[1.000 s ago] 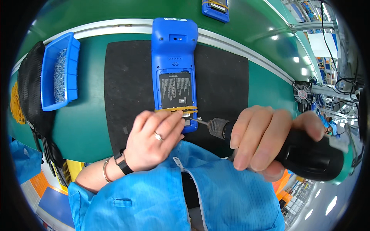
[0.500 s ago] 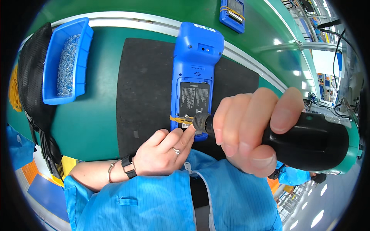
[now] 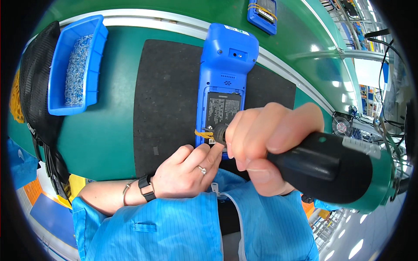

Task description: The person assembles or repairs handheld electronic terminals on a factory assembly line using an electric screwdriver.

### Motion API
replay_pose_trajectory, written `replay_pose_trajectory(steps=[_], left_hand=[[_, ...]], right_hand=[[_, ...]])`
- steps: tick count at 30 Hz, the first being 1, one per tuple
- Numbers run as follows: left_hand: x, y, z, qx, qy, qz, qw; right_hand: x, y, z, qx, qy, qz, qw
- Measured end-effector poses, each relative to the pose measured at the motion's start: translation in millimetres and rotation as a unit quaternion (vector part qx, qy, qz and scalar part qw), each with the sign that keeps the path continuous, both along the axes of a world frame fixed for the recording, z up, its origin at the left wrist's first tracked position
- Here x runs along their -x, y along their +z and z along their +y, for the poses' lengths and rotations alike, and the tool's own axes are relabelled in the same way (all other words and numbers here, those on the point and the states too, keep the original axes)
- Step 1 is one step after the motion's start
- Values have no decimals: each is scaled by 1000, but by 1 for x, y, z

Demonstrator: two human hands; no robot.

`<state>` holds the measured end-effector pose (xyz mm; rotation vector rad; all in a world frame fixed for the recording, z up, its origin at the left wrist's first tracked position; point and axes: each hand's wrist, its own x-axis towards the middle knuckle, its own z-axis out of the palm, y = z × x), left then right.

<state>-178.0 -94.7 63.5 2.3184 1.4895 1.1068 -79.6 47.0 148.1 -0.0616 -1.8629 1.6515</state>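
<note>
A blue handheld terminal (image 3: 226, 69) lies back side up on a black mat (image 3: 167, 100), its compartment open on a dark labelled battery (image 3: 221, 109). Around its lower part runs a yellow rubber band (image 3: 203, 134). My right hand (image 3: 267, 143) is wrapped round a black and green electric screwdriver (image 3: 326, 167). The driver's tip points left, over the lower end of the terminal beside a small screw (image 3: 210, 128). My left hand (image 3: 183, 172) is closed, with its fingertips together at the terminal's lower end, right by the driver's nose. What those fingertips press on is partly hidden.
A blue bin (image 3: 92, 80) of small screws stands on the left of the green bench, beside a black mesh bag (image 3: 39, 82). Beyond the white rail lies another blue device (image 3: 262, 16) with a rubber band. A small fan (image 3: 342, 125) and cables are on the right.
My right hand and the screwdriver have shifted left, and the driver's rear end has dropped lower, uncovering the fan. My left hand stays at the terminal's lower end. The whole view has shifted slightly.
</note>
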Motion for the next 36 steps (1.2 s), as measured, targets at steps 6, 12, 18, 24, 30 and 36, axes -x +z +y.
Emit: replay_pose_trajectory(steps=[6,12,18,24,30,36], left_hand=[[0,-5,-2,-3,9,-10,1000],[-2,-7,-3,-10,16,-10,1000],[5,14,-1,-41,40,13,998],[8,15,2,-27,40,-21,999],[25,24,13,65,164,-199,964],[30,22,19,148,173,-320,920]], right_hand=[[13,-10,-6,27,76,112,990],[5,-12,-20,46,9,72,996],[-4,10,-18,-113,-89,-121,982],[-5,3,-31,16,-167,20,986],[-30,20,-43,101,-146,165,970],[-38,14,-52,107,-58,58,991]])
